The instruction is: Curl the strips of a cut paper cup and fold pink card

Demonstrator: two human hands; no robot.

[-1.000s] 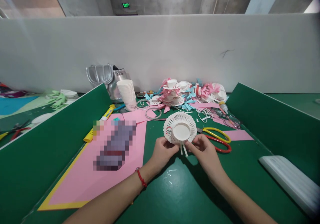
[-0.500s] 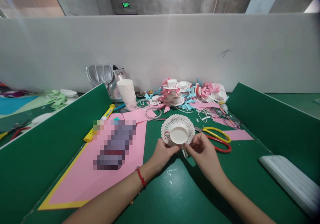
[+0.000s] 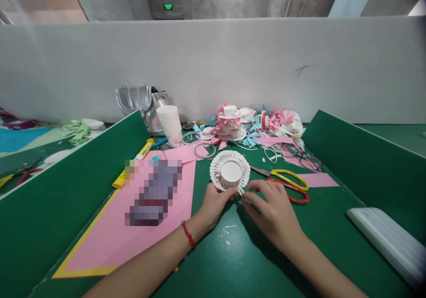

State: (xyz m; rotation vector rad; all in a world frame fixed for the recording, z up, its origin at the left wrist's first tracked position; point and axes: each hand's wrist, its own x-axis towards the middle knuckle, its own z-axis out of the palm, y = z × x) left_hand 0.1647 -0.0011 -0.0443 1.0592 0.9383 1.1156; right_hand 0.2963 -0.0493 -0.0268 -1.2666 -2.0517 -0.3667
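Note:
A white paper-cup piece (image 3: 230, 172) with a woven, fringed brim sits low over the green table (image 3: 233, 253), its round bottom facing me. My left hand (image 3: 214, 202) pinches the near edge of its brim; a red string circles that wrist. My right hand (image 3: 271, 209) lies just to the right of the piece with fingers spread flat, fingertips next to loose white strips that hang from the brim. It holds nothing.
Yellow and red scissors (image 3: 288, 183) lie right of the hands. A pink sheet (image 3: 109, 236) covers the left. Behind are a stack of paper cups (image 3: 169, 125), a silver bag (image 3: 141, 102), glue sticks (image 3: 133, 169) and a heap of finished paper pieces (image 3: 253, 127). Green dividers flank both sides.
The cup piece moved left and down toward the table. My right hand let go of it and spread flat beside it; my left hand kept its hold.

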